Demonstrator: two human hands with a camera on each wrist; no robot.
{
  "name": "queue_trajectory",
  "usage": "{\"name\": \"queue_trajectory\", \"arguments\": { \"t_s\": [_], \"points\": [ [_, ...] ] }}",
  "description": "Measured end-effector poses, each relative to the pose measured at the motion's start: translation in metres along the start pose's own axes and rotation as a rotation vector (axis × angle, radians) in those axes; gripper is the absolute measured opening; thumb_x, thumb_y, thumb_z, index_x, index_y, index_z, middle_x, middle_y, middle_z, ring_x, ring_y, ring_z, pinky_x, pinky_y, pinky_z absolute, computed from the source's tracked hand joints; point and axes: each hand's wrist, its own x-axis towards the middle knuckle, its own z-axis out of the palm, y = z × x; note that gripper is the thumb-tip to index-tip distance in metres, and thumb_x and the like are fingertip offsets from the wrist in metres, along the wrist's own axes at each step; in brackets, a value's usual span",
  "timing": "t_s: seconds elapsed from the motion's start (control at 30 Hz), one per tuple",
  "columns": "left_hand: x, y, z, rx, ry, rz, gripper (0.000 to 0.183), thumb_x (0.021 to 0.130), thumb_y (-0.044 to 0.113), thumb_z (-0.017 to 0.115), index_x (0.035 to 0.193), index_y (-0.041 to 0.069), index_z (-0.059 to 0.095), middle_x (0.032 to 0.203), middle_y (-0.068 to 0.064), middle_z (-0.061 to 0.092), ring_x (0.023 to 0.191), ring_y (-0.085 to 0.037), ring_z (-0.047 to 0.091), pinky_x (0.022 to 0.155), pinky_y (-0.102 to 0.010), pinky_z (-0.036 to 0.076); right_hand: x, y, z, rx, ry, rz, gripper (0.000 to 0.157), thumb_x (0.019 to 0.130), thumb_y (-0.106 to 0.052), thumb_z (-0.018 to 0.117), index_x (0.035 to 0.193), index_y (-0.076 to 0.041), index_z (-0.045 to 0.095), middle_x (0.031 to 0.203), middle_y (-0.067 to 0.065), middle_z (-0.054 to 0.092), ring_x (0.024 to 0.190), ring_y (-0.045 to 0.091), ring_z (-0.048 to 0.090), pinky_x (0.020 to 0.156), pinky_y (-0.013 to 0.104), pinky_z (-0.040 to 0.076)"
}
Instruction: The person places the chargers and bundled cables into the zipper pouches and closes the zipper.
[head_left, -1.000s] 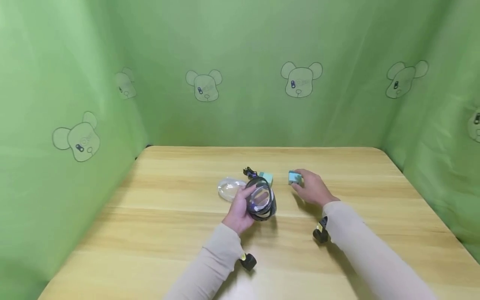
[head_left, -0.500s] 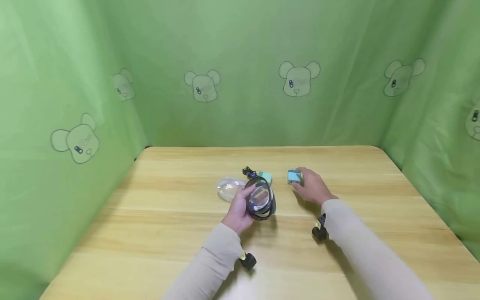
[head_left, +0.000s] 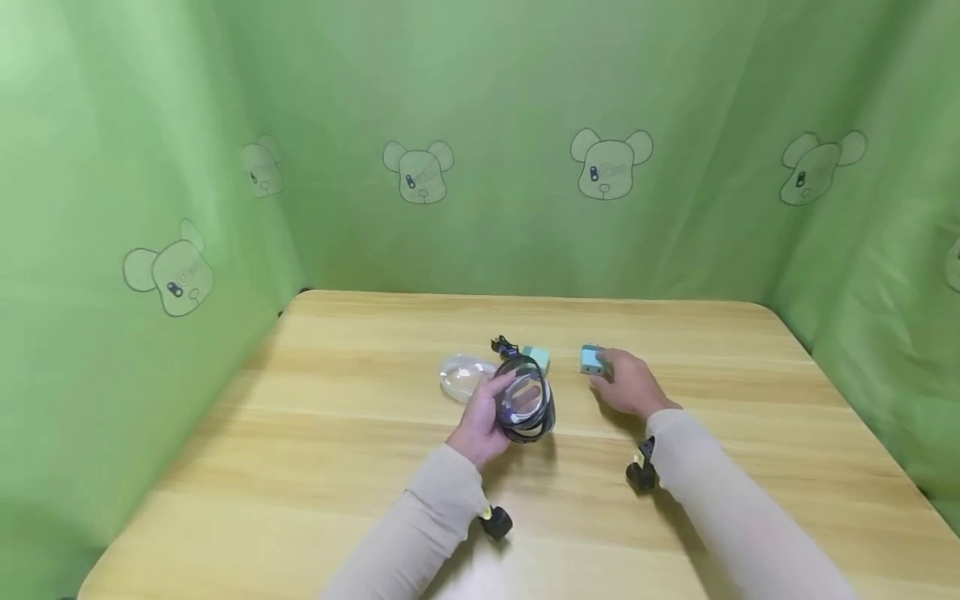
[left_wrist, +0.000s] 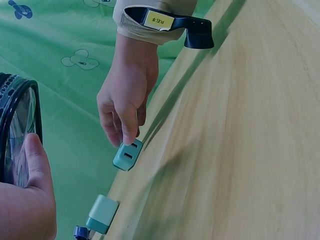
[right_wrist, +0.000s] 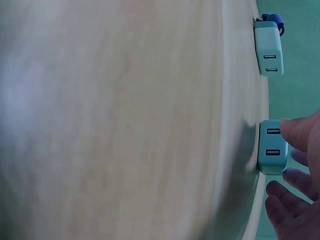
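In the head view my left hand (head_left: 482,421) grips a round zip case (head_left: 528,408) with clear windows and a black rim. A pale cable shows inside it, and the thumb (left_wrist: 37,165) lies across its clear face in the left wrist view. My right hand (head_left: 628,385) is at the right side of a teal USB charger (head_left: 591,360) on the table. Its thumb overlaps a corner of the charger beside the USB slots (right_wrist: 273,152), while the other fingers (right_wrist: 287,200) are loosely bent and spread. The charger's prongs point away from me.
Behind the case lie a second, mint charger (head_left: 536,358), a bundled black cable (head_left: 504,346) with a blue tie, and a coiled clear-white item (head_left: 461,377). The wooden table (head_left: 360,500) is bordered by green curtains (head_left: 510,242).
My right fingers have drawn back from the charger's far edge to its right side. The left hand keeps its hold on the case. The head view has shifted slightly.
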Motion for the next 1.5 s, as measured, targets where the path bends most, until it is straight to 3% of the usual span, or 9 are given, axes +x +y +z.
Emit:
{"name": "queue_trajectory", "arguments": {
  "t_s": [0.53,0.73,1.1,1.27,1.5],
  "points": [
    [-0.002,-0.002,0.000,-0.014,-0.005,0.004,0.052,0.095,0.019,0.058,0.140,0.007,0.034,0.137,-0.022,0.049,0.100,-0.028,0.065,0.097,-0.046,0.049,-0.004,0.002,-0.002,-0.019,0.050,-0.032,0.041,0.091,-0.017,0.066,0.120,0.011,0.056,0.131,0.034,0.048,0.121,0.051,0.044,0.103,0.062,0.036],
    [-0.002,0.003,-0.001,-0.010,-0.020,0.006,0.050,0.095,0.020,0.058,0.138,0.007,0.036,0.134,-0.018,0.053,0.100,-0.027,0.065,0.096,-0.044,0.050,-0.002,-0.001,-0.003,-0.034,0.041,-0.004,0.039,0.090,-0.019,0.068,0.115,0.009,0.057,0.115,0.028,0.059,0.105,0.042,0.056,0.092,0.057,0.047],
    [-0.005,-0.001,0.001,-0.010,0.003,0.007,0.045,0.095,0.018,0.057,0.134,0.008,0.037,0.130,-0.019,0.056,0.099,-0.028,0.066,0.096,-0.047,0.050,-0.007,0.004,-0.003,-0.033,0.046,0.007,0.032,0.087,-0.017,0.073,0.104,0.008,0.064,0.111,0.026,0.059,0.097,0.037,0.055,0.086,0.054,0.049],
    [-0.005,-0.001,0.002,-0.017,-0.008,-0.001,0.048,0.094,0.018,0.059,0.136,0.007,0.038,0.129,-0.018,0.056,0.101,-0.028,0.065,0.096,-0.045,0.050,-0.008,0.007,-0.003,-0.043,0.045,0.004,0.036,0.088,-0.017,0.071,0.110,0.009,0.061,0.109,0.027,0.058,0.097,0.039,0.056,0.085,0.054,0.050],
    [-0.004,0.000,0.002,-0.007,-0.013,0.006,0.048,0.094,0.019,0.059,0.136,0.008,0.038,0.129,-0.018,0.056,0.100,-0.026,0.065,0.096,-0.044,0.050,-0.011,0.005,-0.004,-0.041,0.050,0.022,0.047,0.091,-0.016,0.067,0.126,0.011,0.049,0.120,0.032,0.050,0.108,0.044,0.052,0.094,0.058,0.046]
  ]
}}
